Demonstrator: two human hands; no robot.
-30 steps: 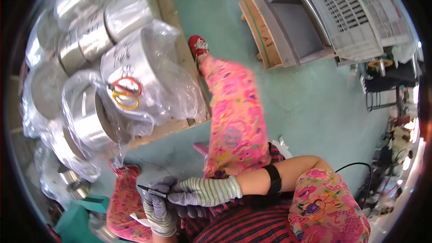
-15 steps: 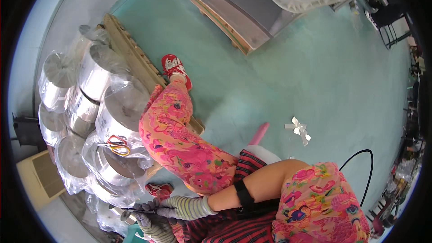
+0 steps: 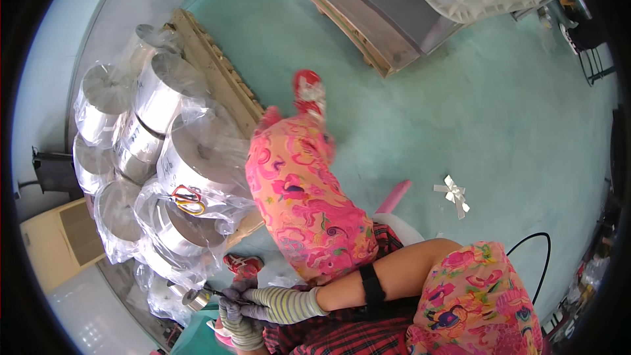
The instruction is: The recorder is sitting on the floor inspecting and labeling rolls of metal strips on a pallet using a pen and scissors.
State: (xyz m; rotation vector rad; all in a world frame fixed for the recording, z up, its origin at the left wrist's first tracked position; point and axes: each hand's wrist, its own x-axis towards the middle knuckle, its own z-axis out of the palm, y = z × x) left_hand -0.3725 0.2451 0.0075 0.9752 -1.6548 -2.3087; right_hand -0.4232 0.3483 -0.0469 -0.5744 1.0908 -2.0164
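Note:
My right hand [image 3: 282, 306] and my left hand [image 3: 240, 325], both in grey striped gloves, meet low on the left in front of my plaid apron [image 3: 328, 335]. Their fingers are closed around a thin dark rod-like thing [image 3: 213, 291], whose kind I cannot make out. Just beyond its tip sits a small shiny metal roll [image 3: 196, 299]. Scissors with red and yellow handles [image 3: 188, 200] lie on the plastic wrap over the large silvery rolls [image 3: 148, 148].
The wrapped rolls crowd a wooden pallet [image 3: 217, 69]. My leg in pink flowered cloth [image 3: 296, 190] reaches out beside it. A crumpled silvery strip [image 3: 453, 194] lies on the green floor. A large grey block on a pallet [image 3: 368, 33] stands farther off; a black cable [image 3: 545, 256] loops at right.
My outstretched leg and its red shoe have swung right, away from the pallet. My hands stay together on the dark rod-like thing. The view has shifted slightly.

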